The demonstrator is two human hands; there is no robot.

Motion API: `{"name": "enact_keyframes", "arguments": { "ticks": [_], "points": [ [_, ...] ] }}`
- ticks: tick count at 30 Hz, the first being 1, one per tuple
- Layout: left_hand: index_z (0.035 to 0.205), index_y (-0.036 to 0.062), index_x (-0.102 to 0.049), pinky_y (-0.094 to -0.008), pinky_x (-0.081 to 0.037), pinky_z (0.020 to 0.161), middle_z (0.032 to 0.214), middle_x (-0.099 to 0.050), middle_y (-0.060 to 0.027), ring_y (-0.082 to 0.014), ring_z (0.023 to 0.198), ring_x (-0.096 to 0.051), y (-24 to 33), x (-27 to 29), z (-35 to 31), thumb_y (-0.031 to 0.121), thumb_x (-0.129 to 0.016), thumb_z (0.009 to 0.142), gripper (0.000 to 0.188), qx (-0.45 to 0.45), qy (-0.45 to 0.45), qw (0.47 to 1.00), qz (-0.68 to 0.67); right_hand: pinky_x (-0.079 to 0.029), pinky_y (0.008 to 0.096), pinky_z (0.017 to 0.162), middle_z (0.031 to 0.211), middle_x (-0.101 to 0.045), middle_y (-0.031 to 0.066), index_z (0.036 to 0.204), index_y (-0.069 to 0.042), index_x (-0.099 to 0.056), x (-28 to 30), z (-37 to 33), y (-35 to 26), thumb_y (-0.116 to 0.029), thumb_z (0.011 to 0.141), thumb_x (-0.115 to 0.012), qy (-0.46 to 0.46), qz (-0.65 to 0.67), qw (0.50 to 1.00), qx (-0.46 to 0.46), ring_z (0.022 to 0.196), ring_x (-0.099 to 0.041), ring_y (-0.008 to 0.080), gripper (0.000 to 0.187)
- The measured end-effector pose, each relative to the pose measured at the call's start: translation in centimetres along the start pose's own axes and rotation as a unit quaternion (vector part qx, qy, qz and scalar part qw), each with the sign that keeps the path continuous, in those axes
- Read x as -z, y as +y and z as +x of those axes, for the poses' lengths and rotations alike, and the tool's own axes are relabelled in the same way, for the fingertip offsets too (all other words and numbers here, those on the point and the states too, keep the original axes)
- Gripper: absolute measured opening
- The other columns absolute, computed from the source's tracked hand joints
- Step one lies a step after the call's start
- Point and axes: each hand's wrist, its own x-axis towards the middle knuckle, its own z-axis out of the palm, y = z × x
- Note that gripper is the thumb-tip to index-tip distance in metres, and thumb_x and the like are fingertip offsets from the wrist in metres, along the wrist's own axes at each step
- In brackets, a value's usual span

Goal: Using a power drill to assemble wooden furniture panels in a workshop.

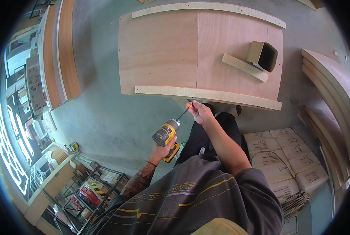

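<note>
Gripping the yellow-and-black drill, the left hand lay on the person's side of the near wooden strip, its fingers wrapped around the tool. The drill's long axis, carried on by the bit, slanted forward and rightward toward the strip. The right hand was nearer the strip, appearing just beside it, thumb and fingers pinched at the bit's tip; whether they also held a fastener could not be told.
</note>
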Motion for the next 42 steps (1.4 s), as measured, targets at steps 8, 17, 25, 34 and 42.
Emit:
{"name": "enact_keyframes", "arguments": {
  "ticks": [8,17,25,34,42],
  "points": [
    [0.109,0.0030,-0.069,-0.0330,-0.051,0.060,0.080,-0.064,-0.0032,-0.0165,0.064,-0.061,2.3,0.7,1.9,0.031,-0.073,0.096,0.032,-0.090,0.075,0.979,0.168,-0.062,0.0357,0.088,0.105,-0.070,0.0197,0.108,0.004,-0.061,-3.3,3.9,3.2,-0.013,0.109,-0.049,0.009,0.042,0.999,-0.008,0.095,-0.070,0.0263,0.021],
    [0.104,-0.0003,-0.071,-0.0445,-0.058,0.073,0.093,-0.074,-0.0216,-0.0397,0.087,-0.073,9.0,1.1,3.5,0.036,-0.074,0.093,0.038,-0.089,0.088,0.945,0.301,-0.056,0.0430,0.097,0.105,-0.067,0.0143,0.112,0.000,-0.060,-5.5,5.0,4.3,-0.016,0.109,-0.047,0.015,0.057,0.998,-0.003,0.101,-0.067,0.0276,0.021],
    [0.112,0.0003,-0.070,-0.0430,-0.058,0.076,0.098,-0.075,-0.0199,-0.0368,0.090,-0.074,9.5,2.0,4.3,0.039,-0.074,0.092,0.043,-0.063,0.079,0.955,0.278,-0.057,0.0431,0.095,0.105,-0.067,0.0139,0.109,0.000,-0.061,-6.1,5.3,4.3,-0.015,0.109,-0.048,0.050,0.057,0.997,-0.003,0.101,-0.068,0.0281,0.020],
    [0.115,0.0008,-0.069,-0.0441,-0.058,0.080,0.105,-0.075,-0.0193,-0.0365,0.095,-0.074,10.2,2.1,5.7,0.039,-0.072,0.093,0.044,-0.055,0.038,0.939,0.339,-0.060,0.0408,0.070,0.091,-0.068,0.0124,0.101,-0.001,-0.062,-6.0,4.4,2.1,-0.020,0.104,-0.057,0.144,-0.029,0.989,0.005,0.079,-0.069,0.0252,0.020],
    [0.112,0.0019,-0.068,-0.0451,-0.059,0.077,0.096,-0.074,-0.0199,-0.0383,0.089,-0.073,8.9,0.5,7.0,0.037,-0.068,0.095,0.039,-0.046,0.014,0.925,0.378,-0.045,0.0309,0.046,0.059,-0.059,0.0055,0.079,-0.003,-0.061,8.1,4.5,-6.3,-0.033,0.100,-0.066,0.416,-0.386,0.733,0.375,0.046,-0.056,0.0158,0.037]
  ]
}}
